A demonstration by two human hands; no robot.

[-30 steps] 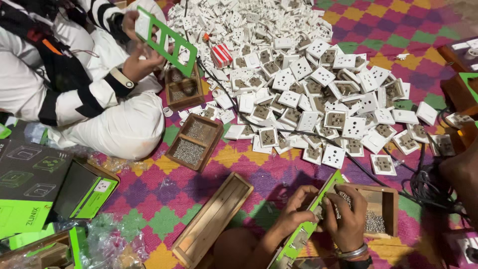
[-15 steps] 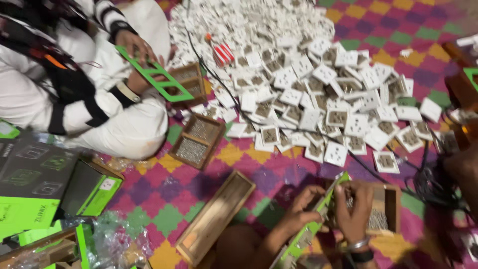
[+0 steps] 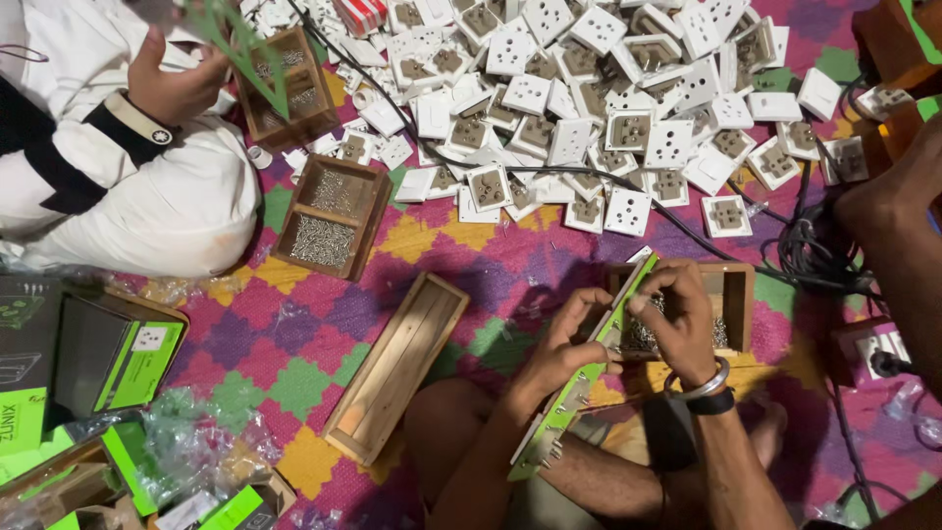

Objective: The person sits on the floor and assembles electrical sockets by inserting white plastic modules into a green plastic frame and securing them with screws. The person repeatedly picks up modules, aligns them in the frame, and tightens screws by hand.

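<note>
The person's left hand (image 3: 564, 344) and right hand (image 3: 677, 324) meet at the lower centre of the frame, both clenched on a long green and white panel strip (image 3: 579, 378) that runs diagonally from just below the socket pile down toward the bare knee. The strip's middle is hidden under the fingers, and whatever small part the right fingertips pinch against it is too small to make out. Directly behind the right hand sits an open wooden box of screws (image 3: 721, 304), half covered by that hand.

At the upper left a second person in white, cut off by the frame edge, holds a blurred green frame (image 3: 240, 44) over another wooden box (image 3: 289, 88). A third person's arm (image 3: 898, 221) enters at the right edge, its hand lost among dark cables (image 3: 814, 250).

A heap of white sockets (image 3: 589, 88) fills the top of the frame. Open room on the patterned mat (image 3: 294, 334) lies left of the hands, between an empty wooden tray (image 3: 397, 368) and a divided screw box (image 3: 329, 216). Green cartons (image 3: 118, 358) crowd the lower left corner.
</note>
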